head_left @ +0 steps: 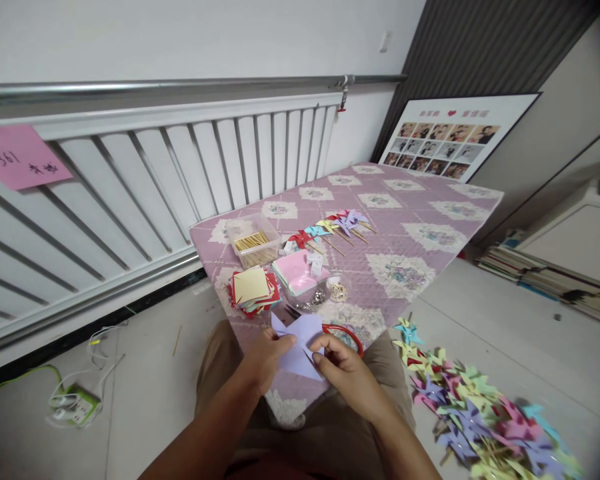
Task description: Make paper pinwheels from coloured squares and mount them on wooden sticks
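Over the near corner of the table, a purple paper square (300, 347) with cut flaps is held between both hands. My left hand (273, 357) pinches its left side, thumb on top. At its right edge, my right hand (337, 363) has thumb and fingers closed on a flap. Scissors (347, 331) with red handles lie partly behind the paper and my right hand. Just beyond is a stack of cut paper squares (251, 285), with a yellow one on top. A clear tub of small metal pins (316, 298) and a small round container of pale beads (337, 291) stand nearby.
A clear box of wooden sticks (253, 241) and pink paper sheets (297, 267) are on the flowered tablecloth (405, 267). Finished pinwheels (330, 227) lie farther back. Many more pinwheels (480, 413) cover the floor at right. A radiator (205, 160) borders the left.
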Motion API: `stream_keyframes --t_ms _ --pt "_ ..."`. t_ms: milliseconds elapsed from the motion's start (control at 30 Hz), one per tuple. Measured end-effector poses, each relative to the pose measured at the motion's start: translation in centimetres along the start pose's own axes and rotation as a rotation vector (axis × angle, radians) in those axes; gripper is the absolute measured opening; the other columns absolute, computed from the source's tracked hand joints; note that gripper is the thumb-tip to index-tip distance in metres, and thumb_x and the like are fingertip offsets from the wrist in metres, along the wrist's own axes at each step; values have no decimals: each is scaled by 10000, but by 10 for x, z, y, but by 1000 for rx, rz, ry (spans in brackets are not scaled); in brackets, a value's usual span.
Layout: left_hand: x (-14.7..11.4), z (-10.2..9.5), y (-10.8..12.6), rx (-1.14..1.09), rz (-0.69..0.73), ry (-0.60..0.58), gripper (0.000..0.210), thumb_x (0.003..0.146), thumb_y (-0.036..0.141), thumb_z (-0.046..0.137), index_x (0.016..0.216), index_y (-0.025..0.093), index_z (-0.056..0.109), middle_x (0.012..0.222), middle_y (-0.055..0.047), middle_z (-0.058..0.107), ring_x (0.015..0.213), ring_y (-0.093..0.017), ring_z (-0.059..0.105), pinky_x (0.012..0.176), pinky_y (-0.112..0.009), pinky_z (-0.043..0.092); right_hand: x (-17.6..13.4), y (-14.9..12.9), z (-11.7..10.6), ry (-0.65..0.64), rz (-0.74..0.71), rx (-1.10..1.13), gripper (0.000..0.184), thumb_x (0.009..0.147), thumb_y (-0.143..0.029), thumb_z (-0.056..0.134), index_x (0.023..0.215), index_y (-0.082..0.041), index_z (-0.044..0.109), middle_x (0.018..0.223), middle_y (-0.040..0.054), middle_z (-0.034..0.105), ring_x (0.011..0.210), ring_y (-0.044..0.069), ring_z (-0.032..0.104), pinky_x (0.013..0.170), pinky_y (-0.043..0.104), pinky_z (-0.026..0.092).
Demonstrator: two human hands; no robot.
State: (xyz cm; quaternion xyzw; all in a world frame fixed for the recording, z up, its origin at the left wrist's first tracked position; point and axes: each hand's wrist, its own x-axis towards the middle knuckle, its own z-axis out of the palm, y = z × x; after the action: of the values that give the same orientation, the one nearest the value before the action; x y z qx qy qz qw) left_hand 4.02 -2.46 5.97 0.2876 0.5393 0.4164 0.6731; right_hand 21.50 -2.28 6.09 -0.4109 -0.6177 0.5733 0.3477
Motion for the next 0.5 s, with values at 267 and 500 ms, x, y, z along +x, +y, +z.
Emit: stream_keyframes --t_ms 267,500 --pt "-2 2 1 7 -6 -6 224 701 307 612 889 193 569 741 -24 629 649 -180 574 682 -350 476 -3 -4 -3 -99 -107 -117 181 848 -193 537 969 -249 658 955 21 640 906 202 572 816 293 431" --pt "-3 1 -3 -34 33 -50 242 671 322 654 860 178 606 757 -29 643 630 -162 560 666 -331 474 -2 -4 -8 -162 -108 -196 140 861 -220 562 939 -240 677 936 29 667 885 207 592 793 292 443"
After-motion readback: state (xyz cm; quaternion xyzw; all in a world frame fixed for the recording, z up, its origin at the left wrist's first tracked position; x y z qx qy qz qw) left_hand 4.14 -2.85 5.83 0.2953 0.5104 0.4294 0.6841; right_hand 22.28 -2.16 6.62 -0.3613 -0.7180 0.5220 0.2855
